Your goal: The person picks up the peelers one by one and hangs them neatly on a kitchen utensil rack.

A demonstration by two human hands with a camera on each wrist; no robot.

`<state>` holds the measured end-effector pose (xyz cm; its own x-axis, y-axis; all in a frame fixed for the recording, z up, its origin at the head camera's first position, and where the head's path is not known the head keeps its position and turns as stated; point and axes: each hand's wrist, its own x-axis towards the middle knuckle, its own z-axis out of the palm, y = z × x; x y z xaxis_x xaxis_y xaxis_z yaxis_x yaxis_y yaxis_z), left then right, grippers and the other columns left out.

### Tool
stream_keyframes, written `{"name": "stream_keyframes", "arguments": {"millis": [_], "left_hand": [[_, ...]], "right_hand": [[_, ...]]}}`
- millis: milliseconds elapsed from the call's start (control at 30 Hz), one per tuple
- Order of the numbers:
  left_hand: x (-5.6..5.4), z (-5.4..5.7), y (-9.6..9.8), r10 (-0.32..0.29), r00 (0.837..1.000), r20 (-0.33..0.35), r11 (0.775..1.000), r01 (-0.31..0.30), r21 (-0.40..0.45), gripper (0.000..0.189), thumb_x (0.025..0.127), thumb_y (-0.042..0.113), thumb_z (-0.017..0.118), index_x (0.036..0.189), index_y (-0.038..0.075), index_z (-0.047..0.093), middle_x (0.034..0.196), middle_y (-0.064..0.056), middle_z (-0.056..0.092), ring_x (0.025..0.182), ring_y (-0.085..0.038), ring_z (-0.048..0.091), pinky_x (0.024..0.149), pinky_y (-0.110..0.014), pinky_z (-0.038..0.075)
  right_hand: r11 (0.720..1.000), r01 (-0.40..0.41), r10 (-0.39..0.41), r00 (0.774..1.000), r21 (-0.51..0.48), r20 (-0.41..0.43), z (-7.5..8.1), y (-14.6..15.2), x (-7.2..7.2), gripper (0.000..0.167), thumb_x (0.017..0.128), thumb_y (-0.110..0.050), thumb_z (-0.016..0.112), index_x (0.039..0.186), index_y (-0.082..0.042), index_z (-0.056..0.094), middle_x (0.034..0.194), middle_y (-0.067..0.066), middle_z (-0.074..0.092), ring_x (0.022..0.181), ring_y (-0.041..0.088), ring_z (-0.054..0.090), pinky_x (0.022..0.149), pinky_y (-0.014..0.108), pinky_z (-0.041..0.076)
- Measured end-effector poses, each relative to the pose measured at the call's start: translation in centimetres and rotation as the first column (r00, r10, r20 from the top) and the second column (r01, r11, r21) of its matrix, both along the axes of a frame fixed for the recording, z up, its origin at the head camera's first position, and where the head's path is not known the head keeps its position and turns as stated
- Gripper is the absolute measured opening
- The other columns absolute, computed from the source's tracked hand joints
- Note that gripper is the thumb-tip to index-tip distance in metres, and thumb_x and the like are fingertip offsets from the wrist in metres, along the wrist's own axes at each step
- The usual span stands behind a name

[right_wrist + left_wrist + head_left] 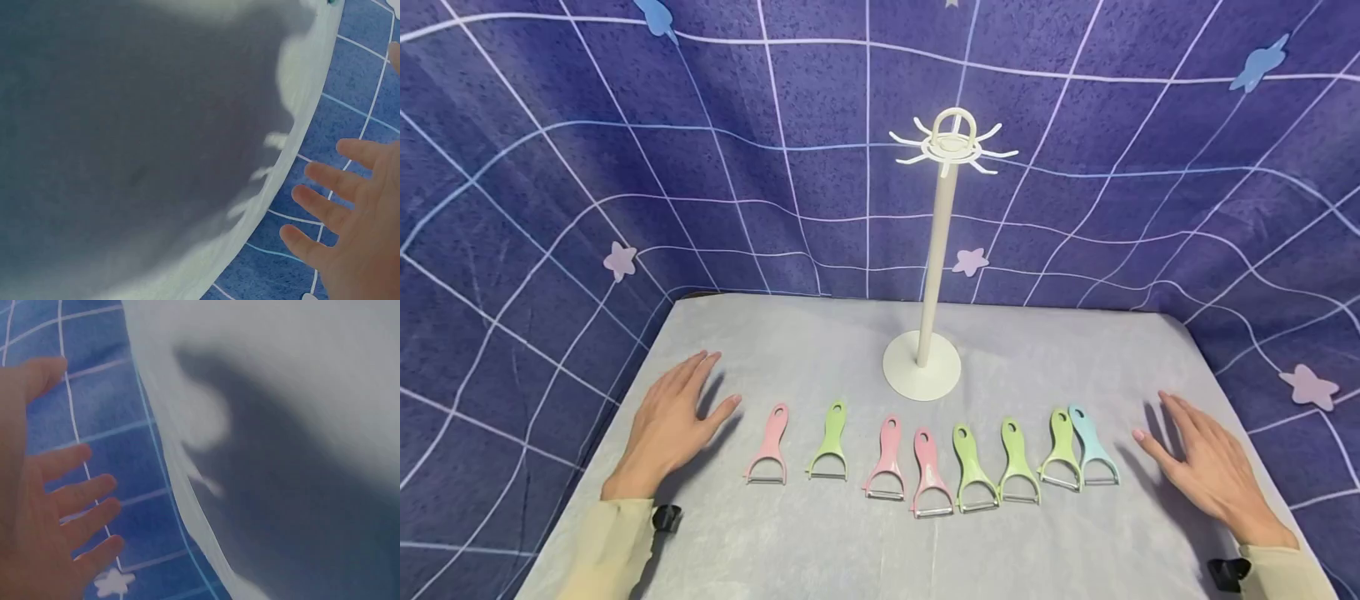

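Head view, and we've got a pale stand upright on the worktop, with the peelers all lying on the side nearer the person! Left grip is out to the stand's left, fingers spread; right grip is well to its right, spread too. Both hold nothing, and the wrist views agree.

So where's the danger? That stand, I'd say: tall and slim on a round base, so a sleeve or knuckle brushing the pole could rock it. Watch the crowd to the stand's front right, where a green peeler and the blue peeler lie crammed together; lifting one might drag the other. And the blades all face the person, so fingers taking a peeler by the wrong end could get nicked.

Now the count! Eight peelers: three pink peelers, two in front of the stand and one off to its left; four green peelers, one front left and three front right; one blue, farthest right. One stand, one loop on top, apparently eight prongs around it, the rear one partly masked. Two grips, both free!
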<state>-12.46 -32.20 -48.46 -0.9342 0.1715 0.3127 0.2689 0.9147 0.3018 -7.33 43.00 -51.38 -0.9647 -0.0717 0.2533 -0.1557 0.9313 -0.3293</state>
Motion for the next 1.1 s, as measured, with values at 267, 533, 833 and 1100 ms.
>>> {"name": "stream_keyframes", "arguments": {"millis": [267,533,833,1100], "left_hand": [[-1.1,0.9,4.1,-0.007,0.994,0.110,0.994,-0.005,0.105,0.071,0.103,0.053,0.067,0.160,0.014,0.049,0.160,-0.018,0.052,0.144,-0.047,0.049,0.113,-0.069,0.043],[-2.3,1.4,8.3,-0.072,0.984,0.162,0.982,0.042,0.185,0.071,0.104,0.057,0.064,0.161,0.018,0.048,0.162,-0.012,0.051,0.148,-0.039,0.048,0.115,-0.067,0.045],[-4.0,2.3,12.3,-0.126,0.977,0.172,0.959,0.075,0.272,0.072,0.103,0.062,0.063,0.160,0.022,0.049,0.156,-0.007,0.057,0.146,-0.033,0.052,0.118,-0.060,0.046],[-5.1,2.9,15.5,-0.174,0.972,0.155,0.930,0.110,0.352,0.068,0.102,0.059,0.066,0.158,0.021,0.052,0.151,-0.006,0.061,0.140,-0.028,0.058,0.117,-0.054,0.049]], "right_hand": [[0.999,0.031,-0.029,0.998,-0.025,0.056,1.1,-1.0,-0.2,0.074,0.100,-0.044,0.073,0.154,0.000,0.050,0.144,0.037,0.056,0.127,0.063,0.050,0.098,0.077,0.041],[1.000,0.012,-0.010,0.996,-0.025,0.085,1.7,-2.4,-0.5,0.067,0.100,-0.045,0.074,0.146,-0.001,0.057,0.133,0.029,0.065,0.121,0.056,0.058,0.089,0.075,0.047],[1.000,-0.011,0.013,0.995,-0.024,0.097,2.1,-3.4,-0.9,0.059,0.098,-0.042,0.077,0.141,-0.004,0.064,0.118,0.020,0.074,0.101,0.044,0.070,0.075,0.066,0.055],[1.000,-0.008,0.010,0.989,-0.013,0.145,2.8,-4.6,-1.0,0.054,0.098,-0.047,0.076,0.132,-0.006,0.072,0.102,0.006,0.076,0.087,0.024,0.068,0.062,0.040,0.052]]}}
